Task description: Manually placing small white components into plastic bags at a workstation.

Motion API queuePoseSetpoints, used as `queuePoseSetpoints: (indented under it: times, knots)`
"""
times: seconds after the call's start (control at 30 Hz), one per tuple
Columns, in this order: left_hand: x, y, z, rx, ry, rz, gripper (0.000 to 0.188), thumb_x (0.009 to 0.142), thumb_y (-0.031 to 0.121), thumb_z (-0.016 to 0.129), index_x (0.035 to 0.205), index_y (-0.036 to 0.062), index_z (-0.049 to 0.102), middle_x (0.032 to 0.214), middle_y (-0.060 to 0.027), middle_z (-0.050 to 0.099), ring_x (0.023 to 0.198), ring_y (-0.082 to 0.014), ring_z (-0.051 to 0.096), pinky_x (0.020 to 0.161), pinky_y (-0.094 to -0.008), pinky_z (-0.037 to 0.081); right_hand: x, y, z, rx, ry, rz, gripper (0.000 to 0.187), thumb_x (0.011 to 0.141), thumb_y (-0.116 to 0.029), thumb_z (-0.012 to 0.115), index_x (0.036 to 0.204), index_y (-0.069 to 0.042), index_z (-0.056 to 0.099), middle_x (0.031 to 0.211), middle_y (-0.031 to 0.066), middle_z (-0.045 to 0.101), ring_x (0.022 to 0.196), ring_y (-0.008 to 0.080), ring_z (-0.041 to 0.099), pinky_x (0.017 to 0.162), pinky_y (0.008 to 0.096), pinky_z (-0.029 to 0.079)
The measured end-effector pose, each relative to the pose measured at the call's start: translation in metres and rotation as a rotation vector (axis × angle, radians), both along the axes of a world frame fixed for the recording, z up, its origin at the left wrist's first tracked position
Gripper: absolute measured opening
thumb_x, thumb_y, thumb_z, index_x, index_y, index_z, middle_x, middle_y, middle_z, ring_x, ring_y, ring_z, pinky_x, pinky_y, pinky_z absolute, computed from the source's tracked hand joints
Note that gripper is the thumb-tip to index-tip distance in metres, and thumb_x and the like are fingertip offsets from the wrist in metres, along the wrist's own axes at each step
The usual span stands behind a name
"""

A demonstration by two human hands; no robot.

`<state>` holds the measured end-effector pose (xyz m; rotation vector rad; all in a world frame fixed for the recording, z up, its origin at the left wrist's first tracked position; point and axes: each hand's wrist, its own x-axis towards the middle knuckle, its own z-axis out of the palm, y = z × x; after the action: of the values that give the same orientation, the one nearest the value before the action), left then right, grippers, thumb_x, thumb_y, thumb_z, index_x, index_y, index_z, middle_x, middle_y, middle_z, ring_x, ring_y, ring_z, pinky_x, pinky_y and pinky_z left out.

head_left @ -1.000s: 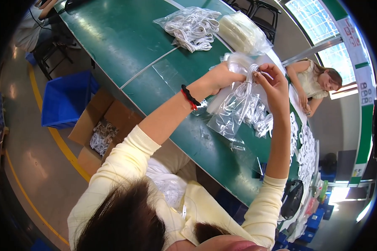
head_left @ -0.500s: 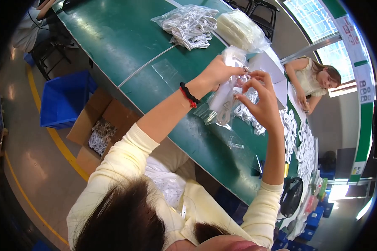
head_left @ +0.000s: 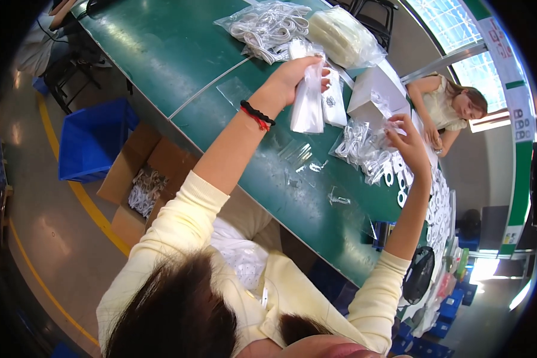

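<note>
My left hand [head_left: 299,77] is closed round a bundle of flat, whitish plastic bags [head_left: 307,110], which hangs below the fingers. Another white stack of bags [head_left: 334,101] lies just right of it. Off to the right, my right hand [head_left: 410,143] is bent at the fingers, with the fingertips together on a clear plastic bag [head_left: 392,126]; what the bag holds is hard to make out. Below and left of that hand lie several bagged white cables [head_left: 361,146]. An open white box [head_left: 373,95] stands just beyond them.
A large bag of coiled white cables [head_left: 265,30] and a wrapped pale pack [head_left: 346,39] lie at the far side of the green table [head_left: 268,185]. Loose white cables [head_left: 438,209] spread along the right. A person [head_left: 450,107] sits opposite. A blue bin [head_left: 92,143] and cardboard box [head_left: 122,197] stand left.
My hands have parted. The left moved up and left with the bags; the right moved right, toward the bagged cables and white box. The bagged cable between them is gone from there.
</note>
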<state>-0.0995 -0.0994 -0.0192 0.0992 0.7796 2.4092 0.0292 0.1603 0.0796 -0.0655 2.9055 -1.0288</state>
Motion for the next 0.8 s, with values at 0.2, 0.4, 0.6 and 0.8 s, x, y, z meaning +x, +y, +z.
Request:
queuePoseSetpoints:
  times: [0.2, 0.4, 0.6, 0.8]
  knots:
    - [-0.023, -0.029, -0.008, 0.196, 0.007, 0.104, 0.026, 0.089, 0.02, 0.049, 0.099, -0.0037, 0.054, 0.077, -0.0088, 0.056, 0.067, -0.0197, 0.054, 0.065, -0.0327, 0.05, 0.013, -0.072, -0.041, 0.531, 0.359, 0.215, 0.042, 0.081, -0.013, 0.062, 0.119, -0.005, 0.048, 0.123, 0.0176, 0.048, 0.113, 0.0343, 0.047, 0.096, 0.0379, 0.037]
    - [-0.029, -0.046, -0.004, 0.343, 0.105, 0.226, 0.029, 0.088, 0.024, 0.046, 0.099, -0.0018, 0.052, 0.081, -0.0106, 0.057, 0.071, -0.0224, 0.054, 0.07, -0.0364, 0.048, -0.001, -0.16, -0.094, 0.506, 0.254, 0.628, 0.035, 0.09, -0.024, 0.05, 0.122, -0.009, 0.048, 0.129, 0.0108, 0.046, 0.125, 0.0289, 0.038, 0.105, 0.0482, 0.026]
    - [-0.031, -0.069, -0.004, 0.431, 0.13, 0.43, 0.033, 0.088, 0.025, 0.049, 0.105, -0.0033, 0.053, 0.079, -0.0071, 0.055, 0.071, -0.02, 0.053, 0.069, -0.0327, 0.047, -0.059, -0.192, -0.112, 0.284, 0.279, 0.784, 0.032, 0.088, -0.015, 0.048, 0.119, -0.009, 0.051, 0.125, 0.0126, 0.049, 0.124, 0.0277, 0.04, 0.102, 0.047, 0.028]
    - [-0.033, -0.078, -0.004, 0.525, 0.108, 0.446, 0.033, 0.087, 0.027, 0.05, 0.102, -0.0021, 0.052, 0.079, -0.0085, 0.054, 0.074, -0.0221, 0.053, 0.072, -0.0344, 0.047, -0.143, -0.171, -0.121, 0.157, 0.493, 0.425, 0.038, 0.071, -0.007, 0.059, 0.109, -0.006, 0.055, 0.105, 0.0173, 0.056, 0.099, 0.0367, 0.051, 0.085, 0.0409, 0.042]
